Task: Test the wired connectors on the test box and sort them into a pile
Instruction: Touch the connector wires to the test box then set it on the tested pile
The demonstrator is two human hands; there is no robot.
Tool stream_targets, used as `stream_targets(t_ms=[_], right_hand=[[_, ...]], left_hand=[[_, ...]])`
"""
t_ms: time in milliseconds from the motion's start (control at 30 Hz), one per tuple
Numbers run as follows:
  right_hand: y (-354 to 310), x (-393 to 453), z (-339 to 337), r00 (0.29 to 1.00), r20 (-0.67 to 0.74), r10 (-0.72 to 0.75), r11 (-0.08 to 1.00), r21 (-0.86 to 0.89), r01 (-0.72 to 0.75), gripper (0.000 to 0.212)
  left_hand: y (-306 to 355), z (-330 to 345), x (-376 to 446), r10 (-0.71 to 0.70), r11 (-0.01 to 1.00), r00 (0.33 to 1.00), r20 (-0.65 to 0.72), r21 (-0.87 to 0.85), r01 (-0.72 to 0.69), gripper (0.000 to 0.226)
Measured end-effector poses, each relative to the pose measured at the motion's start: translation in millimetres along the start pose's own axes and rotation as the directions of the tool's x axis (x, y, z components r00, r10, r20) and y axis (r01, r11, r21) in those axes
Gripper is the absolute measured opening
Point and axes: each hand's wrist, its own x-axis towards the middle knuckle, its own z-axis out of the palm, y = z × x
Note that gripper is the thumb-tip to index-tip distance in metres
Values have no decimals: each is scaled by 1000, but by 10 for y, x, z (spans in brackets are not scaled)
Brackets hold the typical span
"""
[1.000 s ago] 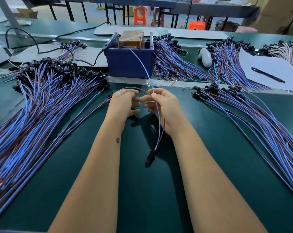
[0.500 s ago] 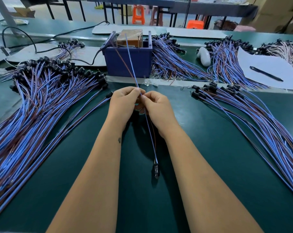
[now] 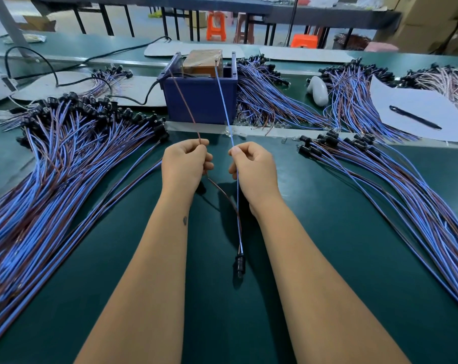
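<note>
The left hand (image 3: 187, 164) pinches the brown wire (image 3: 186, 103) and the right hand (image 3: 254, 168) pinches the blue wire (image 3: 224, 101). Both wires run away to the blue test box (image 3: 200, 101); their black connector (image 3: 240, 262) lies on the green tabletop (image 3: 327, 232) between the forearms, pointing toward the person. No writing is legible.

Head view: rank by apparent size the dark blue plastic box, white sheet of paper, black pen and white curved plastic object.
1. Dark blue plastic box
2. White sheet of paper, cropped by the frame, so nearly tied with the box
3. Black pen
4. White curved plastic object, close to the pen
</note>
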Motion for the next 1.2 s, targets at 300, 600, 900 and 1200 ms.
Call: stream_targets(t_ms=[300, 600, 900, 1200], right_hand=[[17, 19, 7, 1000, 14, 20, 1000, 7, -20, 15], [25, 29, 7, 999, 34, 13, 1000, 13, -14, 15], [16, 46, 11, 999, 26, 23, 1000, 7, -23, 14], [10, 49, 10, 1000, 14, 27, 999, 17, -27, 15]], left_hand=[[-9, -9, 1, 11, 999, 999, -32, 47, -9, 24], [-59, -34, 68, 35, 998, 996, -77, 53, -31, 27], [-49, -39, 113, 83, 996, 992, -99, 40, -79, 30], [-59, -65, 133, 99, 995, 989, -109, 8, -99, 29]])
